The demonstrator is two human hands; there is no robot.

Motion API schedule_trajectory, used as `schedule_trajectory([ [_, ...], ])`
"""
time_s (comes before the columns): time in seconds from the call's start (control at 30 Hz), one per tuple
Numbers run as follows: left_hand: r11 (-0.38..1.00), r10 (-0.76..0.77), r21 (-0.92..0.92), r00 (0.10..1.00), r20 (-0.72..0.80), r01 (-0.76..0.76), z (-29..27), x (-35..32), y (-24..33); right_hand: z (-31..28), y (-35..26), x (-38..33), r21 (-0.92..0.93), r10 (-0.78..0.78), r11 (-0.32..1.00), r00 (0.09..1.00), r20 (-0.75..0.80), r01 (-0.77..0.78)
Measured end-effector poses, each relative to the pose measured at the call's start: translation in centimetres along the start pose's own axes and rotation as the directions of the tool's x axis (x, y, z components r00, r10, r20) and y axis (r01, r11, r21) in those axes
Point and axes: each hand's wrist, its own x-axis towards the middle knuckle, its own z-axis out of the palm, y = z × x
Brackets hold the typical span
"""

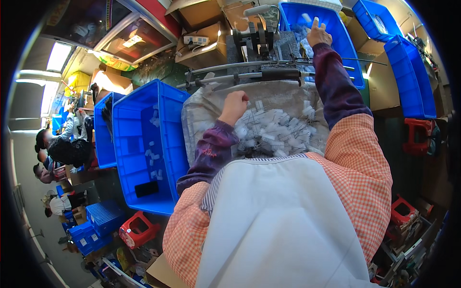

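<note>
- The left hand [234, 106] is curled into a loose fist, knuckles up, at the near edge of a heap of small white plastic parts [276, 132]; it seems to be closed on a few of them, though I cannot tell exactly what is inside the fist.
- The heap lies on a grey sheet [201, 115] spread across the worktop, directly right of and below the left hand, running up to the person's white apron [283, 221].
- The right hand [318, 34] is stretched far forward, well apart from the left, fingers bent down into a blue bin [336, 29]; a fingertip pokes upward, and whether it grips anything I cannot tell.
- More pale parts [303, 33] lie in that bin, just left of the right hand.
- Between the two hands stands a dark metal fixture [259, 36] with long rods [269, 74] crossing beneath the right forearm.
- Left of the left hand sits a large blue crate [165, 103] with a scattering of white pieces [153, 156] and a flat black object [146, 188] on its floor.
- Right of the right hand, further blue bins [413, 77] are stacked.
- Far left, other people [62, 144] are seated at their own work.
</note>
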Motion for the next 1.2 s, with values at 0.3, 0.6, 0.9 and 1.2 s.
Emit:
schedule_trajectory([
  [0.3, 0.854, -0.011, -0.518, 0.993, -0.116, -0.051, -3.3, 0.6, 6.6, -5.6, -5.4, -14.6, 0.974, -0.917, 0.226, 0.335, 0.217, -0.011],
  [0.6, 0.984, -0.172, 0.070, 0.971, 0.165, 0.162, 0.2, 1.0, -1.0, -2.1, -4.8, -9.8, 0.673, -0.584, 0.677, 0.775, 0.243, 0.299],
  [0.9, 0.994, -0.070, 0.100, 0.931, 0.359, 0.037, 2.9, 1.5, -3.1, 3.9, -4.9, -6.4, 0.075, -0.373, 0.928, 0.896, 0.242, 0.366],
  [1.2, 0.992, -0.127, -0.003, 0.975, 0.183, 0.130, 2.7, 0.7, -2.3, 5.1, -4.5, -6.0, 0.167, -0.424, 0.903, 0.881, 0.211, 0.395],
])
